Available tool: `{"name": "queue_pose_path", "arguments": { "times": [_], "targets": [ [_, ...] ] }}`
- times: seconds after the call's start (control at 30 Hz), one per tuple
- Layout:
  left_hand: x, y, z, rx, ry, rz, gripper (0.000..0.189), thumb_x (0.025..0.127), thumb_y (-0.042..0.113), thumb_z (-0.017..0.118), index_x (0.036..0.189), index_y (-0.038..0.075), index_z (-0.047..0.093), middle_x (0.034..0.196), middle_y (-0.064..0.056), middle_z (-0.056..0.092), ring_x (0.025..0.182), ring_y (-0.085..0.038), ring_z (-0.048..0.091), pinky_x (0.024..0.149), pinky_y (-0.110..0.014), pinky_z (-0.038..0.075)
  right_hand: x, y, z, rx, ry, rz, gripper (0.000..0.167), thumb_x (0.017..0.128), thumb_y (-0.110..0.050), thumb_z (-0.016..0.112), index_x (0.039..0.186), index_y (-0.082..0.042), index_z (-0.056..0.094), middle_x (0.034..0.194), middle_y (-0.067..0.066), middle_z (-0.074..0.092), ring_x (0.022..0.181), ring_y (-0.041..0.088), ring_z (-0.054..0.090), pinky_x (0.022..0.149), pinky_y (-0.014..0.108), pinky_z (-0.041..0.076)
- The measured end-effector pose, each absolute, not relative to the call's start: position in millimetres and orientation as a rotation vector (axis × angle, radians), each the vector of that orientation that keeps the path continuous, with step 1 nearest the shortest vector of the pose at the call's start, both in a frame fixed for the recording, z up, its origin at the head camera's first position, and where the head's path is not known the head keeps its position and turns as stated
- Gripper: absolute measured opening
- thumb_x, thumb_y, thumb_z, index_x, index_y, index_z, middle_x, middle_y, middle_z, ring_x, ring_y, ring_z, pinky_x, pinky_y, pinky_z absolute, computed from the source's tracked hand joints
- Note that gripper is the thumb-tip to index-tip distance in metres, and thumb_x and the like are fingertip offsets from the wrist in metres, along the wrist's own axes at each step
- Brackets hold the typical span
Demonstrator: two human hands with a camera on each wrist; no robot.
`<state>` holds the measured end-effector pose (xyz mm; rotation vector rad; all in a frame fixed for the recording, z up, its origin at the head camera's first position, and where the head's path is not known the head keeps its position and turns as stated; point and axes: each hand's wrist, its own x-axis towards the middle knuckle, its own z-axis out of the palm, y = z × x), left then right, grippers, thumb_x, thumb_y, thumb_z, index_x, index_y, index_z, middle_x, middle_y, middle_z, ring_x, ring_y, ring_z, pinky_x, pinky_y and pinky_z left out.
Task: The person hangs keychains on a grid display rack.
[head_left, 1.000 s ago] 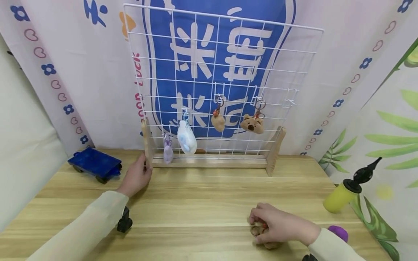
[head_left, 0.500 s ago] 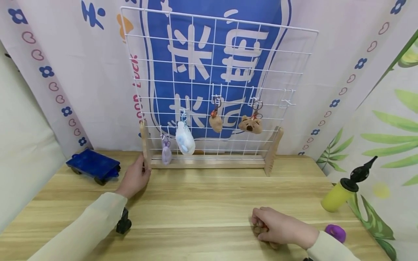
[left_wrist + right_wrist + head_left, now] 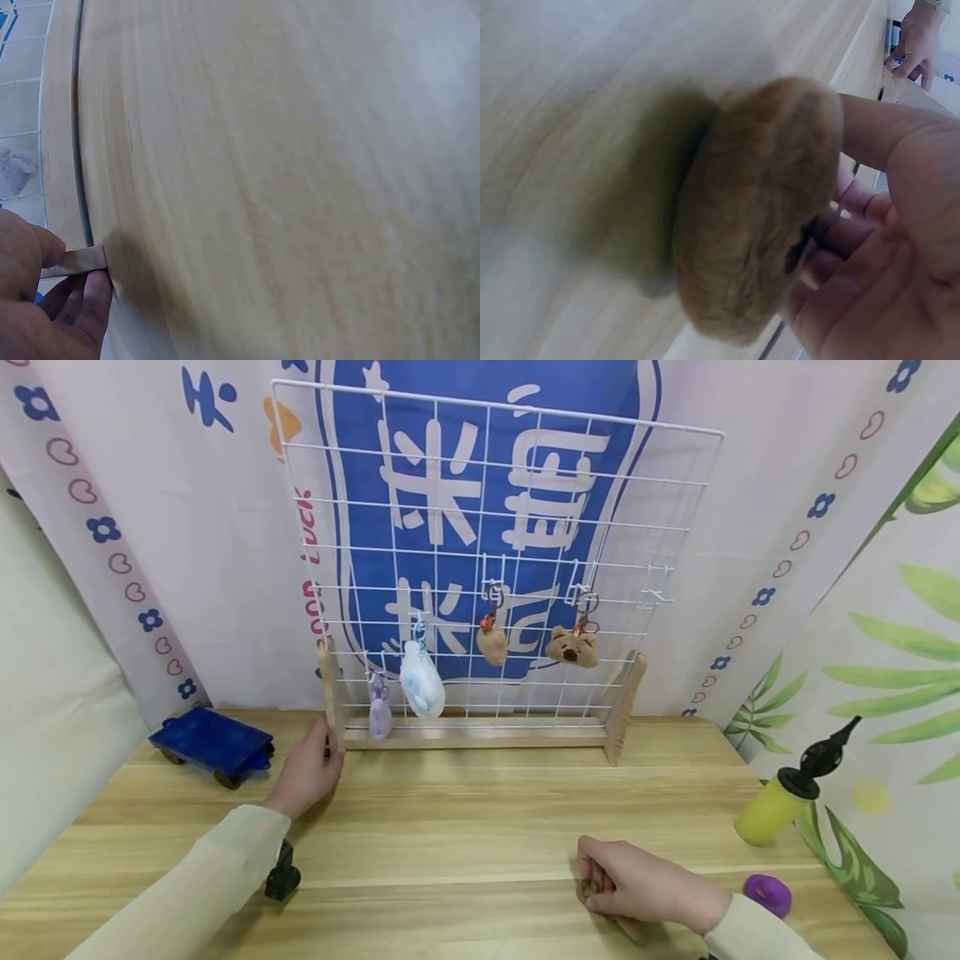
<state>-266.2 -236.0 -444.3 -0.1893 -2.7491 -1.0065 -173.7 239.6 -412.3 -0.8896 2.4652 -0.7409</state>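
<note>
My left hand (image 3: 303, 774) grips the left upright of the rack's wooden stand (image 3: 472, 740); in the left wrist view, thumb and fingers pinch the wooden foot (image 3: 81, 260). My right hand (image 3: 645, 885), low over the table's front right, holds a brown furry plush keychain (image 3: 754, 217) with a dark patch on it. Its metal ring peeks out between the curled fingers in the head view. Hanging from the white wire grid (image 3: 487, 404) are a purple keychain (image 3: 380, 720), a white-and-blue plush (image 3: 422, 683), a tan plush (image 3: 492, 646) and a bear-head plush (image 3: 573, 648).
A white hook (image 3: 654, 597) bears nothing at the grid's right. Left of the rack stands a blue toy cart (image 3: 213, 739). At the right are a yellow pump (image 3: 768, 810) with a black top and a purple object (image 3: 767, 895). A printed curtain hangs behind.
The fingers of my right hand have closed further round the brown plush keychain, hiding more of its ring. My left hand keeps its grip on the stand. The head view has shifted slightly.
</note>
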Motion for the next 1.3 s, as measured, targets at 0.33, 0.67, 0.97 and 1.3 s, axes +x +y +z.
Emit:
{"name": "queue_pose_path", "arguments": {
  "times": [0.33,0.67,0.97,1.3],
  "targets": [
    [-266.9,-237.3,-447.0,-0.200,-2.735,-1.003,0.046,0.101,0.000,0.055,0.142,-0.013,0.037,0.126,-0.043,0.061,0.110,-0.052,0.068,0.085,-0.059,0.062,-177.1,243.1,-417.3,-0.921,2.437,-0.894,0.007,0.098,-0.017,0.074,0.097,-0.015,0.068,0.083,-0.012,0.066,0.072,-0.008,0.055,0.063,0.018,0.054],
    [-268.4,-236.6,-445.2,-0.182,-2.755,-1.001,0.048,0.102,0.001,0.055,0.143,-0.013,0.036,0.130,-0.044,0.058,0.114,-0.054,0.066,0.087,-0.061,0.061,-177.6,252.0,-421.6,-0.912,2.352,-1.097,0.010,0.104,-0.017,0.065,0.099,-0.009,0.069,0.082,0.000,0.072,0.071,-0.005,0.061,0.062,0.020,0.056],
    [-266.9,-237.4,-444.4,-0.170,-2.748,-0.994,0.054,0.102,0.001,0.053,0.149,-0.013,0.032,0.137,-0.045,0.054,0.119,-0.057,0.063,0.091,-0.064,0.060,-183.3,259.7,-420.8,-0.859,2.355,-1.280,0.010,0.104,-0.008,0.060,0.106,-0.002,0.068,0.096,0.014,0.077,0.081,0.003,0.071,0.072,0.026,0.063],
    [-267.0,-236.3,-445.3,-0.169,-2.758,-0.991,0.054,0.102,0.001,0.052,0.150,-0.012,0.032,0.137,-0.044,0.054,0.120,-0.056,0.063,0.092,-0.063,0.059,-187.0,272.6,-416.2,-0.651,2.335,-1.524,0.021,0.105,-0.006,0.057,0.117,0.012,0.061,0.108,0.030,0.071,0.089,0.007,0.072,0.078,0.027,0.064]
  ]
}}
